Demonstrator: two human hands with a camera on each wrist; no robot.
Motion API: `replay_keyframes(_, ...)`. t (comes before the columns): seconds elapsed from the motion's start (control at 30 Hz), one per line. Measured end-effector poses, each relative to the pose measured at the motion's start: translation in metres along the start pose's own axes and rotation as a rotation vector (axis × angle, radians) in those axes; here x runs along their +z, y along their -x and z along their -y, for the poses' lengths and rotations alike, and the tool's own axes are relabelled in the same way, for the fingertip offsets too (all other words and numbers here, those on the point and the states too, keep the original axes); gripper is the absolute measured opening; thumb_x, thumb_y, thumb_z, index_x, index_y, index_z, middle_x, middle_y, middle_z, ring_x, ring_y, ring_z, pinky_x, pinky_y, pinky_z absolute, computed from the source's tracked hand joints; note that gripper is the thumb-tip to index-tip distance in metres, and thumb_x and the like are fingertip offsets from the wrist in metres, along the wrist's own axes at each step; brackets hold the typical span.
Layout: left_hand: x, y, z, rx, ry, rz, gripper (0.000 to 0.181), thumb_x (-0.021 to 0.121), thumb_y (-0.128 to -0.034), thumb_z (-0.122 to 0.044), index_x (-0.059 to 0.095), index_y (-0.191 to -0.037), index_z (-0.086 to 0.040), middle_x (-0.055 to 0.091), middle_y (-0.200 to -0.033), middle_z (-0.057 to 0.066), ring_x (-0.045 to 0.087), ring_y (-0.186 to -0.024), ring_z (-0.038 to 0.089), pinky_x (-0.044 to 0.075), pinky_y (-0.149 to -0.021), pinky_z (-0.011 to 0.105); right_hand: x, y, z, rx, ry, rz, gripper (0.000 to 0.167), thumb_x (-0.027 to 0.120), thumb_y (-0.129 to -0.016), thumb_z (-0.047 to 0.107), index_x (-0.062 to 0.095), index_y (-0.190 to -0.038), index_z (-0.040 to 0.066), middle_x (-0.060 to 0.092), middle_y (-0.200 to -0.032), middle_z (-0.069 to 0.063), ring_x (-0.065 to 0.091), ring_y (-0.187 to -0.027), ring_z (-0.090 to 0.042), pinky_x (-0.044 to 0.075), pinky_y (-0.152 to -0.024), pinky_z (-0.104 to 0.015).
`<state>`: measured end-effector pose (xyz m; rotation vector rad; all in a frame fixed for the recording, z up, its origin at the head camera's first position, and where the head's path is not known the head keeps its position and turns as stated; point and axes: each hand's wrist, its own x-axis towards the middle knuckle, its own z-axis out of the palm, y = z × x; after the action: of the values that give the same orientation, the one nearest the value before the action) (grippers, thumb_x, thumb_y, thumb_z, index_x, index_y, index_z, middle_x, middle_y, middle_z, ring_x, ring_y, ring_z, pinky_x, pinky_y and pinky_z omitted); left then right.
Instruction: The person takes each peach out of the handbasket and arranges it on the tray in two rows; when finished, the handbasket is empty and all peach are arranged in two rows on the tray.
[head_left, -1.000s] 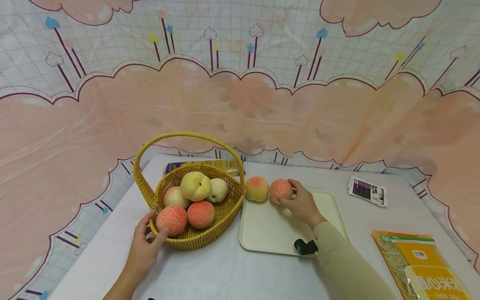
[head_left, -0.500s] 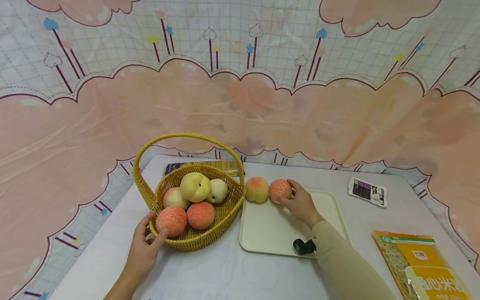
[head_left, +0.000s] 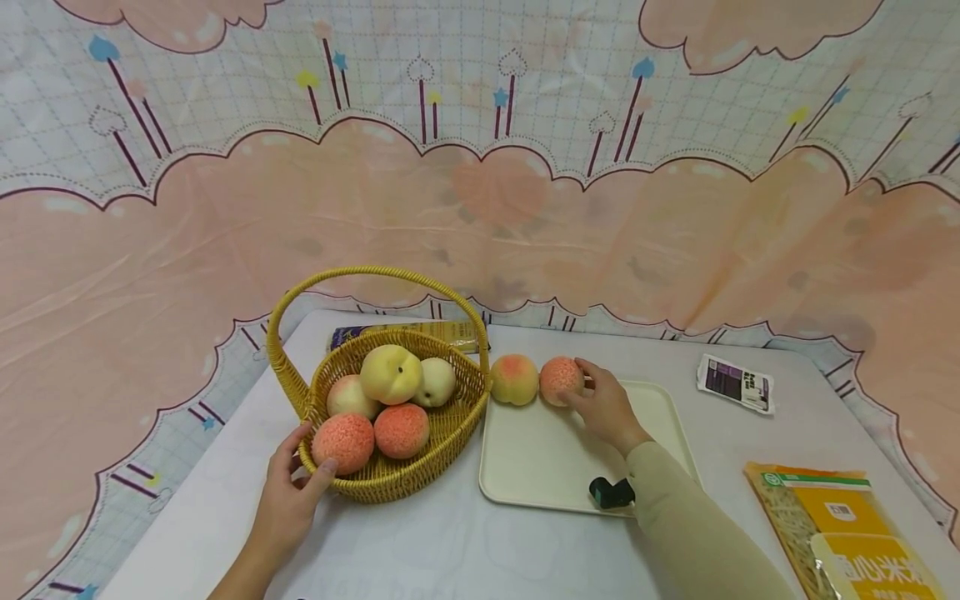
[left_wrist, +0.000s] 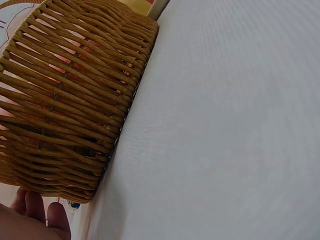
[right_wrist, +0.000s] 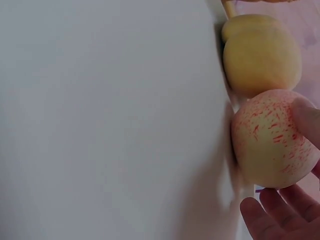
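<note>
A yellow wicker basket (head_left: 390, 490) with a tall arched handle stands at left, holding several peaches, among them a speckled red one (head_left: 342, 442) and a large yellow one (head_left: 392, 374). My left hand (head_left: 288, 493) holds its near-left rim, thumb over the edge by the red peach; in the left wrist view its fingertips (left_wrist: 35, 205) meet the woven wall. At the back of a cream tray (head_left: 540, 467), my right hand (head_left: 604, 410) grips a speckled pink peach (right_wrist: 270, 140) between thumb and fingers. That peach touches a yellow-orange peach (head_left: 513, 381) beside the basket.
Behind the basket lies a long yellow and purple packet (head_left: 450, 335). A small white and purple sachet (head_left: 736, 384) is at the back right. An orange food bag (head_left: 840, 529) lies at the front right. A patterned cloth (head_left: 525, 200) hangs behind the table.
</note>
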<state>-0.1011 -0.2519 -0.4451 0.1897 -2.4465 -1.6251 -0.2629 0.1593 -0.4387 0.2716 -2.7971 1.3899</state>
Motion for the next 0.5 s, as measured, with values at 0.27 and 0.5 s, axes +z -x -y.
replay_keyframes(0.27, 0.0001, 0.0002, -0.0004, -0.003, -0.002, 0.004, 0.069, 0.057, -0.1035, -0.023, 0.019, -0.155, 0.002, 0.021, -0.153, 0.028, 0.033, -0.124, 0.032, 0.036, -0.078, 0.01, -0.0009, 0.0013, 0.0011, 0.006, 0.002, 0.011, 0.071, 0.071, -0.094, 0.019, 0.035, -0.15, -0.007, 0.045, -0.144, -0.03, 0.05, -0.126, -0.044, 0.046, -0.099, -0.05)
replay_keyframes(0.5, -0.0003, -0.0002, -0.0008, -0.002, 0.002, 0.009, 0.069, 0.057, -0.1037, -0.023, 0.018, -0.155, 0.002, 0.02, -0.153, 0.028, 0.033, -0.126, 0.034, 0.035, -0.078, 0.01, -0.0029, 0.0051, 0.0053, -0.021, 0.017, 0.001, 0.073, 0.071, -0.093, 0.021, 0.035, -0.15, -0.007, 0.041, -0.147, -0.03, 0.043, -0.132, -0.043, 0.034, -0.108, -0.054)
